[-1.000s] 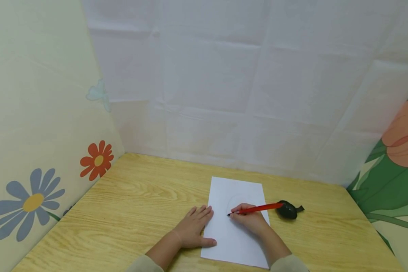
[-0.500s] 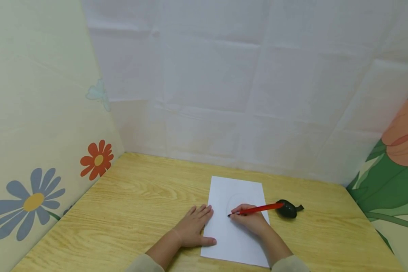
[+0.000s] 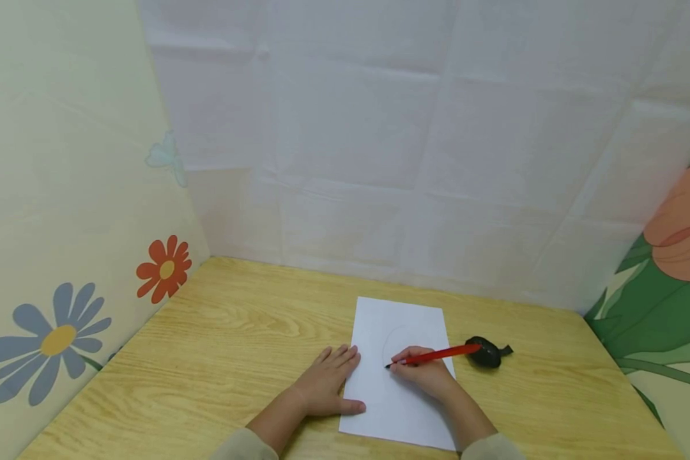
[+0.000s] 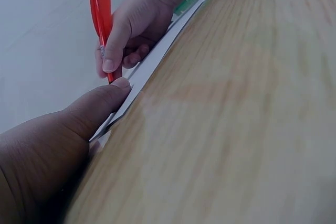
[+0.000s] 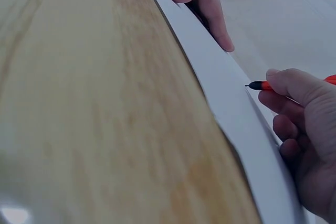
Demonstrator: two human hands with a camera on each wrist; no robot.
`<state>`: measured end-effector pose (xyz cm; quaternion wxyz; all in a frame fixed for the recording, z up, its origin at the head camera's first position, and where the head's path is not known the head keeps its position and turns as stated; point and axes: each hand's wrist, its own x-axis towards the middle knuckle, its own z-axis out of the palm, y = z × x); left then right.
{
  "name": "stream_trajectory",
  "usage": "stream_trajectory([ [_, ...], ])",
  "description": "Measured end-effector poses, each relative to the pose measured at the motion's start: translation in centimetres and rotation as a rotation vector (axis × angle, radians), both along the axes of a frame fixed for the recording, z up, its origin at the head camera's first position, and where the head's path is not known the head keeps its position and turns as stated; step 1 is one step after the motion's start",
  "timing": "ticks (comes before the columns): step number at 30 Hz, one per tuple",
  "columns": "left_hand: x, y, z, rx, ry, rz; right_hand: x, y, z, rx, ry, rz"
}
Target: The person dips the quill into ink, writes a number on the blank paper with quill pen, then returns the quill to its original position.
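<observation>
Fingers of the right hand (image 3: 428, 375) pinch a slim red plastic pen (image 3: 437, 354), tip on the white paper sheet (image 3: 399, 409); the left hand (image 3: 324, 383) lies flat, fingers straight, pressing its edge.

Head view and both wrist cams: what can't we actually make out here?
- Drawn line on the paper: head view, too faint and small to read its shape.
- Pen tip contact: right wrist view, thumb of right hand hides it.
- Black object by the paper: head view, too small to identify.
- Left hand: left wrist view, cut off by the frame edge, dark.
</observation>
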<state>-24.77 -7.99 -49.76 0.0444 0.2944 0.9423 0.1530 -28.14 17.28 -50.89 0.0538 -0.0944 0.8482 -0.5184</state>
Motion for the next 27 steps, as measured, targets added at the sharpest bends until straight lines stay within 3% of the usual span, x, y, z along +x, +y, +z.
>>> stream_trajectory([
  [27, -0.23, 0.03, -0.33, 0.005, -0.011, 0.003, 0.9, 0.63, 0.2, 0.032, -0.021, 0.031],
])
